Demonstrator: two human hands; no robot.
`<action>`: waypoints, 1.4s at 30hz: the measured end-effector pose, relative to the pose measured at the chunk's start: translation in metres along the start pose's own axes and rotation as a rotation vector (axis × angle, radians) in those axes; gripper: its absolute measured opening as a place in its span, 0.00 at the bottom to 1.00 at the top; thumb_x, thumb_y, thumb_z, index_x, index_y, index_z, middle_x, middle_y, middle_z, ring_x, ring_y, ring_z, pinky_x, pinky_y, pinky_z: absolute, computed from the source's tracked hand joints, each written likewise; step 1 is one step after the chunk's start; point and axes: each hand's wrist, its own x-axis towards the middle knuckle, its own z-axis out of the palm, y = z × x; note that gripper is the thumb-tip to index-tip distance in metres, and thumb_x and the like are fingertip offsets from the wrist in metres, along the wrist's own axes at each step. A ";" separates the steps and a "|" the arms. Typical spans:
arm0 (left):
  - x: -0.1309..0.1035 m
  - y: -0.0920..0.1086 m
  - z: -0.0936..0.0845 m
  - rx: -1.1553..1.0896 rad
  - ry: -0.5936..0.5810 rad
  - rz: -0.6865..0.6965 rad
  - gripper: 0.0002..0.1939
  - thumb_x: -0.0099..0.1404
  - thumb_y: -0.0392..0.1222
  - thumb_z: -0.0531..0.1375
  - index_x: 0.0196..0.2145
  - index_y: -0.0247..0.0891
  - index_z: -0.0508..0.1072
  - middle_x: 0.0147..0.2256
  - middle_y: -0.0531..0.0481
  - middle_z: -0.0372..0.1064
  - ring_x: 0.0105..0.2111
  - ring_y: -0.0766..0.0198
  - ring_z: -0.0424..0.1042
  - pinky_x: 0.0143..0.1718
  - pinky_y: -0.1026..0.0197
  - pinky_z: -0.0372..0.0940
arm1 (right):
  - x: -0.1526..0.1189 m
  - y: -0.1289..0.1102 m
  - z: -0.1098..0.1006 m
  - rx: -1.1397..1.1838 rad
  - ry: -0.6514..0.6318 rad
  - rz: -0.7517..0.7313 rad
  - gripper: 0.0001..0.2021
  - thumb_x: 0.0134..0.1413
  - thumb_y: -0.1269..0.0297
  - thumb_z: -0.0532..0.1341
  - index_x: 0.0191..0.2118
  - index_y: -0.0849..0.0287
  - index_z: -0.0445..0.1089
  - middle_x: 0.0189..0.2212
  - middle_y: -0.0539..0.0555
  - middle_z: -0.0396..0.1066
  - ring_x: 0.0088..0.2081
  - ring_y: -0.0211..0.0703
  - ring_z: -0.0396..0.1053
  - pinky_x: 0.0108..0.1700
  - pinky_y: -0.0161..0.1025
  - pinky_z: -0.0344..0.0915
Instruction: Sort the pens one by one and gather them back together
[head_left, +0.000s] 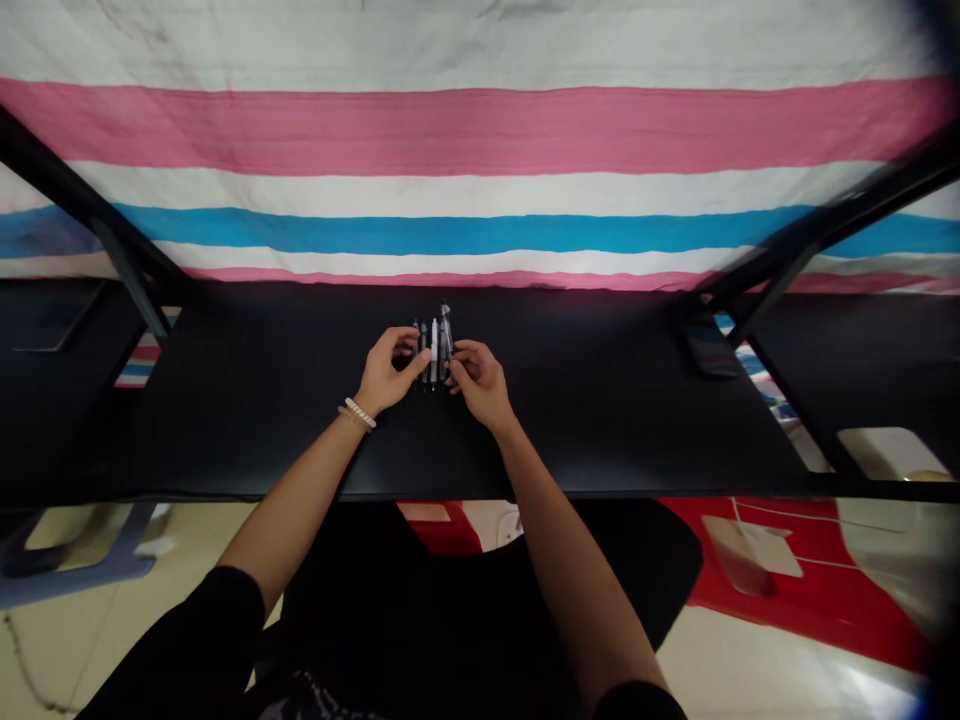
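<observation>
The row of pens (434, 372) lies on the black surface (600, 400) between the two hands, the pens side by side with their lengths pointing away from the person. A white pen (434, 336) shows near the middle of the row, among darker ones; at the row's right end one pen (446, 316) leans a little and reaches past its neighbours on the far side. The left hand (388, 370) is at the left edge of the row, its fingers bent along that side and its thumb tip beside the white pen; thumb and fingers are apart, but I cannot tell whether they press on a pen. The right hand (481, 385) is at the row's right edge, its fingers curled against the end pens; whether they clamp on one I cannot tell. To the near left of the row, a bracelet (360, 413) circles the left wrist. Well to the right of the row, a dark flat object (711, 345) lies near a black bar (847, 215). Beyond the row is a striped cloth (465, 235). Below and right of it is a red object (817, 605).
</observation>
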 end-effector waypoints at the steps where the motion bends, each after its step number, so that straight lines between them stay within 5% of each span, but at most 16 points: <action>1: 0.002 -0.004 -0.001 -0.096 0.032 -0.052 0.23 0.65 0.56 0.66 0.50 0.38 0.72 0.46 0.40 0.75 0.44 0.58 0.77 0.45 0.53 0.73 | 0.002 0.000 0.002 -0.008 -0.012 -0.024 0.21 0.57 0.47 0.66 0.50 0.54 0.68 0.37 0.52 0.72 0.28 0.36 0.70 0.25 0.33 0.68; 7: 0.010 -0.006 -0.007 -0.456 0.081 -0.297 0.27 0.60 0.56 0.71 0.50 0.37 0.73 0.44 0.40 0.80 0.41 0.57 0.81 0.48 0.51 0.74 | 0.012 -0.001 0.005 -0.129 -0.089 -0.174 0.15 0.61 0.50 0.64 0.43 0.55 0.78 0.39 0.54 0.73 0.31 0.37 0.68 0.29 0.34 0.66; 14: 0.007 0.014 -0.002 -0.694 0.028 -0.403 0.22 0.56 0.49 0.75 0.44 0.38 0.77 0.43 0.43 0.81 0.45 0.57 0.81 0.52 0.54 0.73 | 0.005 -0.002 0.007 -0.092 0.058 -0.062 0.20 0.59 0.45 0.64 0.44 0.57 0.79 0.29 0.52 0.75 0.24 0.36 0.65 0.27 0.36 0.66; 23: 0.008 0.011 -0.005 -0.735 0.017 -0.459 0.17 0.59 0.47 0.73 0.41 0.39 0.75 0.44 0.45 0.81 0.50 0.58 0.79 0.55 0.55 0.71 | 0.004 -0.004 0.008 -0.046 -0.036 -0.064 0.23 0.61 0.43 0.62 0.44 0.59 0.79 0.27 0.52 0.76 0.20 0.35 0.64 0.24 0.35 0.64; 35: 0.009 0.007 0.000 -0.696 0.026 -0.480 0.20 0.56 0.51 0.74 0.36 0.37 0.73 0.38 0.45 0.80 0.43 0.60 0.80 0.49 0.57 0.74 | 0.002 0.004 0.010 -0.233 0.096 -0.142 0.14 0.60 0.54 0.63 0.44 0.54 0.82 0.30 0.52 0.75 0.27 0.41 0.70 0.33 0.40 0.70; 42: 0.009 0.009 -0.003 -0.705 0.056 -0.498 0.14 0.61 0.47 0.72 0.37 0.37 0.74 0.39 0.46 0.80 0.42 0.63 0.80 0.50 0.58 0.74 | 0.002 0.001 0.011 -0.080 0.064 -0.031 0.21 0.58 0.46 0.65 0.48 0.56 0.80 0.32 0.53 0.77 0.23 0.37 0.67 0.28 0.38 0.69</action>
